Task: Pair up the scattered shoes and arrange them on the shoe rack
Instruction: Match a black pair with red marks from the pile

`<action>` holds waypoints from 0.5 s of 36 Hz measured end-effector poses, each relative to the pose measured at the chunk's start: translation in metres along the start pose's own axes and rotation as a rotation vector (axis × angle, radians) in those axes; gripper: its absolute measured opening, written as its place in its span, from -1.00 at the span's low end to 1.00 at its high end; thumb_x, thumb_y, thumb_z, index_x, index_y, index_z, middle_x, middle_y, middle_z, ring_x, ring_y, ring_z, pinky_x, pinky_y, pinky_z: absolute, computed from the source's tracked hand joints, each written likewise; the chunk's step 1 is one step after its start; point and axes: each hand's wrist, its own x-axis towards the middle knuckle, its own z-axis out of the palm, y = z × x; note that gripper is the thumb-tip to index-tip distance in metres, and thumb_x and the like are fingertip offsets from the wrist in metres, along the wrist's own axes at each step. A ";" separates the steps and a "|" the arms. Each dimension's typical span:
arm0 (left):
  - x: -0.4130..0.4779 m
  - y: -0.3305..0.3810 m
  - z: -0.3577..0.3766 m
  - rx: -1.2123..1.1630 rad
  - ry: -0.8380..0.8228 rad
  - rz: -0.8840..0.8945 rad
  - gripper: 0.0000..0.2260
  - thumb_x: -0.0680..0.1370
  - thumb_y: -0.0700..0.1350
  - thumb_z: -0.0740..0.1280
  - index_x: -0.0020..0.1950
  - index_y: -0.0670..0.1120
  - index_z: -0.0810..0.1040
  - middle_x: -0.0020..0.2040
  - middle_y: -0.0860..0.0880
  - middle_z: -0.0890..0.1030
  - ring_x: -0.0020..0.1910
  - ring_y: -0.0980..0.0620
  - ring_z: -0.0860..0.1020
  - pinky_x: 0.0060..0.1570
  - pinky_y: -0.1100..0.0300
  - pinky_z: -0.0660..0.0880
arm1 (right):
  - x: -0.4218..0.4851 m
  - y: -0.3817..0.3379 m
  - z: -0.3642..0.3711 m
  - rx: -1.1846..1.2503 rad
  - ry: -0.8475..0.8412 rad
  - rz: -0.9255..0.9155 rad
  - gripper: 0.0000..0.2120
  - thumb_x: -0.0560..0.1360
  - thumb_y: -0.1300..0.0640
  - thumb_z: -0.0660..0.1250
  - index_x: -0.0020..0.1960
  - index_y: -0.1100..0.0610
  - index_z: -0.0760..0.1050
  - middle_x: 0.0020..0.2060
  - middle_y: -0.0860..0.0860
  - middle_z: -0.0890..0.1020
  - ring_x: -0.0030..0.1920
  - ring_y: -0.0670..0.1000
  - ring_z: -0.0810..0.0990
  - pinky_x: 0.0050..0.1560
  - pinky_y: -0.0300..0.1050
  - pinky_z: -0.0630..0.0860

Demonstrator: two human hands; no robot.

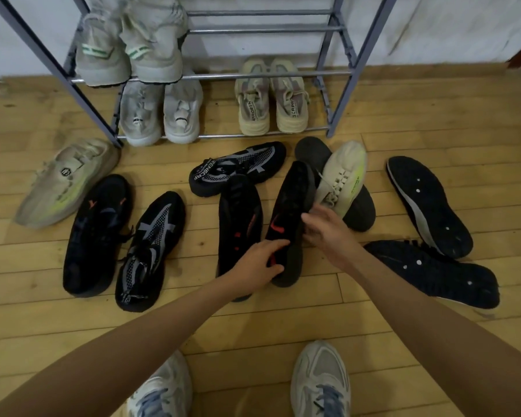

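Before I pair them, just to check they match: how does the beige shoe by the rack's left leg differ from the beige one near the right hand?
The left beige shoe lies directly on the floor, tilted sideways, yellow flank showing. The right beige shoe rests on a sole-up black shoe, laces up, toe toward the rack. Both are beige with neon-yellow trim, likely a pair.

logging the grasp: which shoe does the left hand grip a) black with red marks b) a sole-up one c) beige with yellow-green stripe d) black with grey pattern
a: the left hand pinches the near end of the black shoe with red marks, thumb and fingers closed on it.
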 end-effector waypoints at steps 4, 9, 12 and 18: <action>0.002 0.001 0.004 0.149 -0.054 0.042 -0.55 0.58 -0.23 0.23 0.47 -0.03 0.30 0.41 -0.01 0.36 0.40 0.03 0.31 0.38 0.20 0.25 | 0.000 0.004 0.013 -0.335 0.177 -0.090 -0.32 0.42 0.20 0.46 0.44 0.18 0.21 0.33 0.06 0.40 0.34 0.04 0.39 0.28 -0.12 0.38; 0.001 -0.006 -0.001 0.105 0.020 0.037 -0.62 0.58 -0.24 0.22 0.39 -0.03 0.41 0.34 -0.01 0.46 0.31 0.05 0.43 0.27 0.31 0.33 | 0.002 0.012 0.030 -0.741 0.287 -0.163 -0.32 0.39 0.18 0.47 0.38 0.18 0.18 0.27 0.14 0.45 0.30 0.13 0.45 0.25 0.01 0.47; -0.002 -0.014 -0.008 0.019 0.159 -0.023 -0.70 0.59 -0.24 0.20 0.30 -0.07 0.50 0.26 -0.02 0.52 0.26 0.06 0.47 0.19 0.38 0.32 | 0.003 0.011 0.029 -0.741 0.317 -0.137 -0.41 0.45 0.26 0.37 0.39 0.19 0.18 0.27 0.16 0.45 0.29 0.15 0.46 0.23 0.02 0.50; -0.006 -0.017 -0.029 -0.145 0.302 -0.151 -0.68 0.62 0.00 0.16 0.34 -0.08 0.45 0.21 0.00 0.51 0.15 0.13 0.46 0.05 0.34 0.33 | -0.011 -0.013 0.024 -0.484 0.267 -0.126 -0.35 0.48 0.32 0.33 0.47 0.06 0.14 0.22 0.04 0.45 0.14 0.02 0.47 0.16 -0.02 0.49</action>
